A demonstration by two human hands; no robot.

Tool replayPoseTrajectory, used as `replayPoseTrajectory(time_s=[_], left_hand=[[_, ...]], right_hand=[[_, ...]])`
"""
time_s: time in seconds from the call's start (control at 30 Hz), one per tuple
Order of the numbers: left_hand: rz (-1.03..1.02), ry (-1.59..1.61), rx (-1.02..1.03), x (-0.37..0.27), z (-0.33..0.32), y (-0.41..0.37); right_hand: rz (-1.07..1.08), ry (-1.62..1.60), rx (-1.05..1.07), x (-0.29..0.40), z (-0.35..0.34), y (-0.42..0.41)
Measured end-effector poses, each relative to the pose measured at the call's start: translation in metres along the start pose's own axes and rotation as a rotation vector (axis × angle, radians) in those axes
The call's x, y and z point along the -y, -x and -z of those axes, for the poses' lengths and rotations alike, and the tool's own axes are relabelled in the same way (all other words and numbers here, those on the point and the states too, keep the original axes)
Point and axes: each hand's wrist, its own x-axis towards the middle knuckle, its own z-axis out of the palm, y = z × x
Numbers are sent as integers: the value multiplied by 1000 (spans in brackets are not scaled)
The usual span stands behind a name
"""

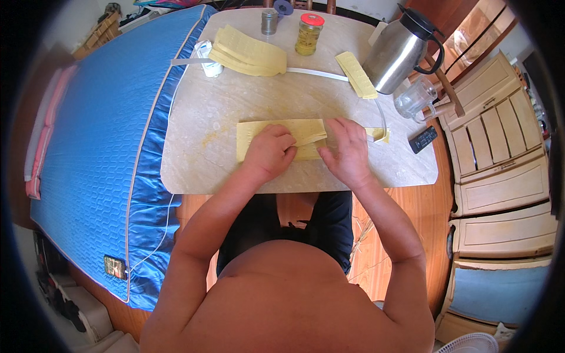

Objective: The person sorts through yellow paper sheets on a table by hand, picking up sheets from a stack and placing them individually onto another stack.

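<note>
A yellow perforated sheet (247, 132), paper-like, lies flat near the front of the stone-patterned table (212, 167). My left hand (270, 152) rests on it with curled fingers, and its thumb and forefinger hold a narrow folded yellow strip (311, 139). At the sheet's right end is my right hand (348, 152), thumb and fingers spread apart around that edge with no object plainly gripped. Part of the sheet is hidden beneath my left hand. Just right of my right hand lies another small yellow piece (377, 133), crossed by a pale narrow band (382, 114).
Farther back are a fanned yellow stack (249, 53), a smaller stack (356, 75), a red-lidded jar (309, 35) and a metal canister (269, 22). A steel thermos jug (397, 50), glass mug (415, 99) and remote control (423, 140) stand right. A blue-covered bed (101, 132) borders the left.
</note>
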Motion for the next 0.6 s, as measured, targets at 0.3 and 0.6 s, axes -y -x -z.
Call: replayPoseTrajectory(time_s=[0.3, 0.6], left_hand=[[-12, -214, 118, -6, 32, -5], [187, -193, 201, 28, 63, -1]], right_hand=[[46, -38, 470, -11, -23, -5], [-164, -109, 436, -11, -30, -14]])
